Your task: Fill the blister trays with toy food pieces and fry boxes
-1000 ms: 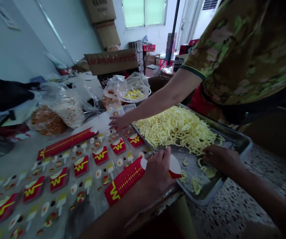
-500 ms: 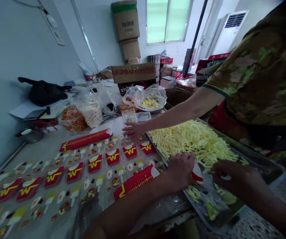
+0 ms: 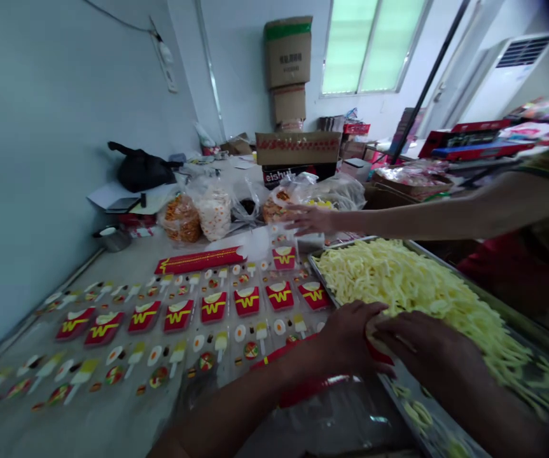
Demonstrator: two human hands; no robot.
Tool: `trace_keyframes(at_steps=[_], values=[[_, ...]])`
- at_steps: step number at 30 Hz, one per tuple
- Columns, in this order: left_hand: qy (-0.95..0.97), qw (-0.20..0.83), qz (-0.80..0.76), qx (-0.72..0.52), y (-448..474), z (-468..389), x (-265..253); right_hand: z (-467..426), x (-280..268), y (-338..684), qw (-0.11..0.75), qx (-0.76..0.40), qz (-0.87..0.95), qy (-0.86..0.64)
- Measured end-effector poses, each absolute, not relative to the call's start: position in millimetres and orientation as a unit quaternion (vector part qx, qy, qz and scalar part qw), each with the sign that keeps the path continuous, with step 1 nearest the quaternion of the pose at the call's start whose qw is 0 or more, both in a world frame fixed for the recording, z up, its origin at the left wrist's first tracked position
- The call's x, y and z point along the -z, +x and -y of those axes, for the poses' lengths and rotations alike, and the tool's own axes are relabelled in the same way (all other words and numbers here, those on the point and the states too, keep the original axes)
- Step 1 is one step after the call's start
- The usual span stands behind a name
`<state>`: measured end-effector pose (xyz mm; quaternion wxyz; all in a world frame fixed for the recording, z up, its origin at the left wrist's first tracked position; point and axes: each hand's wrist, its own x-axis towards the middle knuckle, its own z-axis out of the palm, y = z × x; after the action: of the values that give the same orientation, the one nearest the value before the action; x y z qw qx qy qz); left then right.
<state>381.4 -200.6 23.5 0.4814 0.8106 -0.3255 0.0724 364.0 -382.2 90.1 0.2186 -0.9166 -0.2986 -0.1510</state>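
Note:
My left hand [image 3: 353,337] is closed around a small red fry carton [image 3: 376,348], its mouth turned toward the right. My right hand [image 3: 431,346] is at that mouth with bent fingers pressed together; what they hold is hidden. Both hands are over the near left edge of a metal tray [image 3: 401,397] heaped with pale yellow fry-shaped strips [image 3: 398,280]. Beneath my left forearm lies a stack of flat red cartons [image 3: 303,391], partly covered. Rows of clear packs on the table hold filled red cartons [image 3: 246,301] with a yellow W, beside small egg, popsicle and pizza shapes.
A co-worker's hand [image 3: 310,219] reaches in from the right over a clear pack. Another red carton stack [image 3: 200,259] lies behind the rows. Bags of small pieces [image 3: 214,213], a metal cup [image 3: 113,238] and a cardboard box [image 3: 298,149] stand farther back.
The view has swung left. My right hand has come from the strips to the mouth of the carton in my left hand. A red carton now shows in the pack near the co-worker's hand.

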Motion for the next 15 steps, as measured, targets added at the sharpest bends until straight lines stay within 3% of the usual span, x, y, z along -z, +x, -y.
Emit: trace_keyframes(at_steps=[5, 8, 12, 15], values=[[0.844, 0.47, 0.25, -0.06, 365, 110, -43, 309, -101, 394, 0.391, 0.1, 0.276, -0.872], [0.896, 0.403, 0.186, -0.019, 342, 32, -47, 237, -121, 443, 0.415, 0.089, 0.295, -0.856], [0.956, 0.256, 0.127, 0.069, 315, -57, -31, 108, -145, 542, 0.347, 0.116, 0.373, -0.853], [0.971, 0.173, 0.11, 0.122, 306, -100, -10, 12, -147, 628, 0.176, 0.123, 0.402, -0.89]])
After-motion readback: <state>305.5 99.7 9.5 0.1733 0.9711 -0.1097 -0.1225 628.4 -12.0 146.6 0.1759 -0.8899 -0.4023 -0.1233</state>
